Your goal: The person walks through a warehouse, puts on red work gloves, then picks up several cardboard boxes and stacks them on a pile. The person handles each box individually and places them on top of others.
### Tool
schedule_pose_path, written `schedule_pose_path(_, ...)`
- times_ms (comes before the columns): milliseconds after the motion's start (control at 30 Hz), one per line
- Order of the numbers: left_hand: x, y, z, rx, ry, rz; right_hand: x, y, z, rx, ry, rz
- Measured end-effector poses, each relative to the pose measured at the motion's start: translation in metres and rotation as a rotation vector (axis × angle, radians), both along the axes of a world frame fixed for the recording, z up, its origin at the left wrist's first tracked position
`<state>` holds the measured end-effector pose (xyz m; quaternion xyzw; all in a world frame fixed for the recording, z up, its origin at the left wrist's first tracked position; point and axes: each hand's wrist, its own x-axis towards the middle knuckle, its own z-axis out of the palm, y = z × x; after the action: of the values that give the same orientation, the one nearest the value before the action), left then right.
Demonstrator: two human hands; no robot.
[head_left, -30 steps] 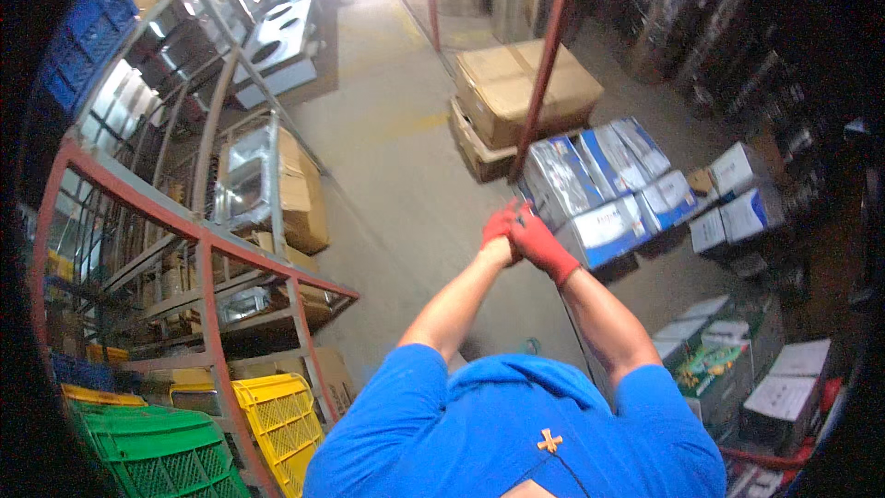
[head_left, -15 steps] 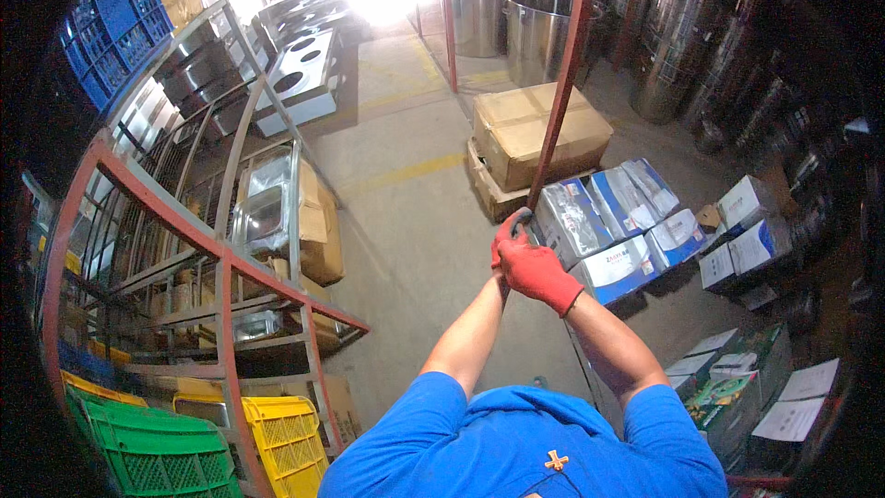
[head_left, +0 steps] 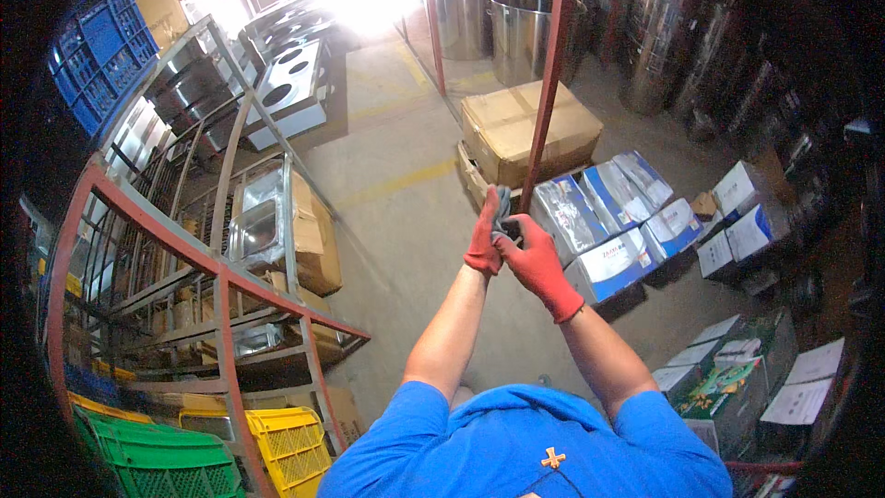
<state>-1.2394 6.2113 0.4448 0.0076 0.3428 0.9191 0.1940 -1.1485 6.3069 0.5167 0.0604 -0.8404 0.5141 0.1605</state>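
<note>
Both my hands wear red work gloves with dark grey palms, and they meet in front of me above the floor. My left hand [head_left: 484,240] is upright, its fingers stretched out and its palm turned to the right. Against that palm sits my right hand [head_left: 536,263], its fingers curled and closed on the left glove [head_left: 501,207] near the thumb side. Part of the right fingertips is hidden between the two hands. No other object shows in either hand.
A red post [head_left: 551,83] rises just beyond my hands, beside a large cardboard box [head_left: 530,129]. Blue-and-white cartons [head_left: 613,263] lie to the right. At left stands a red-and-grey metal rack [head_left: 221,267], with yellow [head_left: 288,443] and green [head_left: 166,456] crates near me. Steel pots [head_left: 521,32] stand farther off.
My left hand has come out from behind the right one and its fingers now point up. My right hand has turned and its fingers have curled onto the left glove.
</note>
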Motion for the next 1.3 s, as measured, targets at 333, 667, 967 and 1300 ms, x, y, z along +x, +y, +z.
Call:
schedule_pose_path(333,0.017,0.005,0.017,0.259,0.101,-0.144,-0.028,0.025,-0.014,-0.327,-0.396,0.471)
schedule_pose_path(667,0.004,0.005,0.008,0.356,0.042,0.133,-0.014,0.025,-0.010,0.080,-0.265,0.481)
schedule_pose_path(967,0.005,-0.001,0.005,-0.028,0.143,0.103,-0.007,0.031,0.018,0.054,-0.216,0.312)
schedule_pose_path(1300,0.020,0.007,0.024,-0.283,0.552,0.373,-0.018,-0.014,-0.006,-0.560,-0.046,-0.048)
